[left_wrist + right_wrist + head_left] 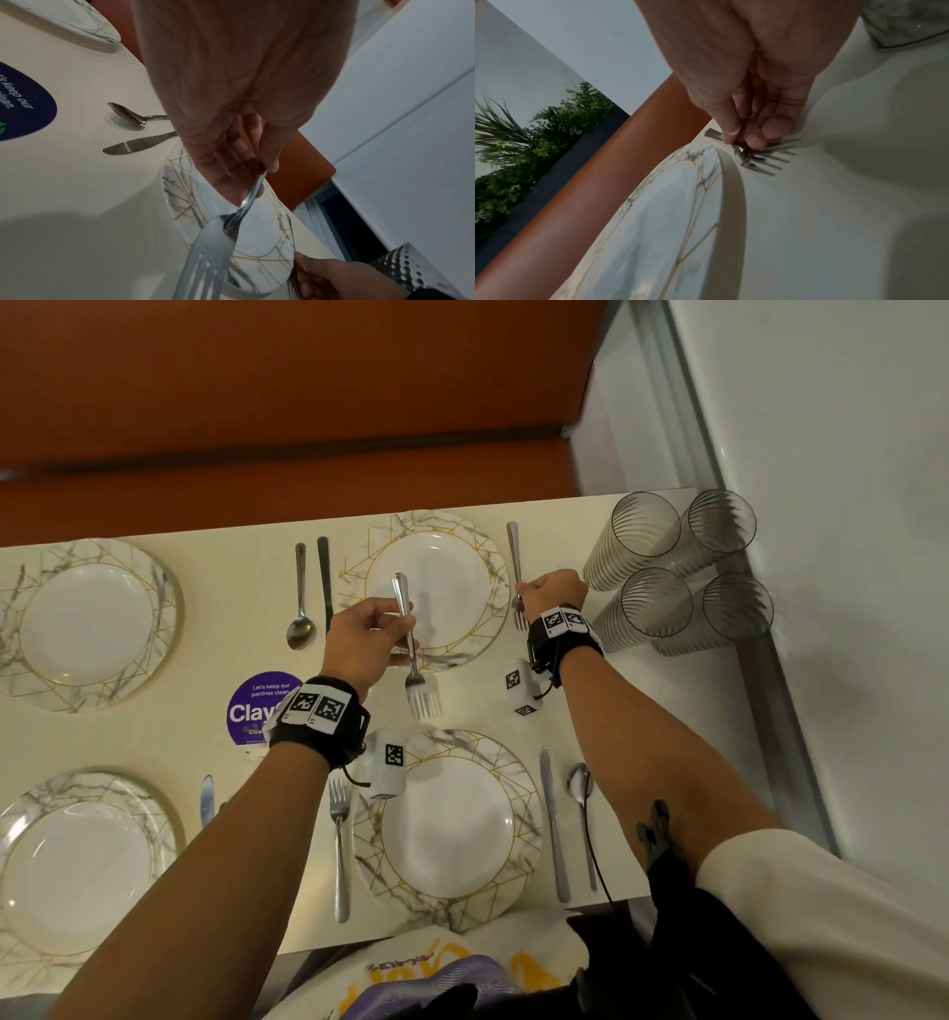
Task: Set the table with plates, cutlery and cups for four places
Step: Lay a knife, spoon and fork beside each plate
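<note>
Forks are in both hands over the cream table. The left hand is raised above the near rim of the far plate, thumb and fingertips pinching the handle of a fork that hangs clear of the surface with its tines pointing back toward the table's near edge. The right hand is down at the table just beside that plate's right rim, its fingers pressed together and pinching a second fork close to the tines; this fork lies on the tabletop with its handle toward the far edge. In the right wrist view the fingertips bunch over the neck of that fork, tines fanned out on the surface. A spoon and a knife lie side by side to the left of the far plate. The near plate has a fork on its left and a knife and spoon on its right. Two more plates sit toward the table's left end. Four ribbed glasses stand clustered in the far right corner, against the white wall. A round purple sticker is on the tabletop by the left wrist.
</note>
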### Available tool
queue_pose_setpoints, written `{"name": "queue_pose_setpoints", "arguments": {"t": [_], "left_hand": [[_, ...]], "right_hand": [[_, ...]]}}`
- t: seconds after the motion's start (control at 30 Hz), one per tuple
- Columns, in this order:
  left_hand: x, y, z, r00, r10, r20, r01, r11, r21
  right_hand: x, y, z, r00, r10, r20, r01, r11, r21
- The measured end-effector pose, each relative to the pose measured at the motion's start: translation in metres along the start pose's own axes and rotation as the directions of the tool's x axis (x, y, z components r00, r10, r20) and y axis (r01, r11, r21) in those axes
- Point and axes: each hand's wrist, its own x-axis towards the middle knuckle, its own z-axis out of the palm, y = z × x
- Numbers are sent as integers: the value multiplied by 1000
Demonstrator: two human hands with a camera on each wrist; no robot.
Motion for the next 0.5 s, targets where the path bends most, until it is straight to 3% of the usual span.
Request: {"name": "queue_pose_setpoints", "arguments": {"t": [0.2,0.37,0.5], "left_hand": [[1,0,-1,1000,4,-4,-3,1000,11],[-1,5,0,1000,3,1,-3,1000,-5],[-8,11,-4,999,29,15,-28,998,-63]], "right_hand": [[3,4,-4,1000,-18,-18,18,1000,-2],[-31,-21,-22,955,-280,-94,284,958,28],[-63,-54,-16,917,-397,49,385,908,163]]}}
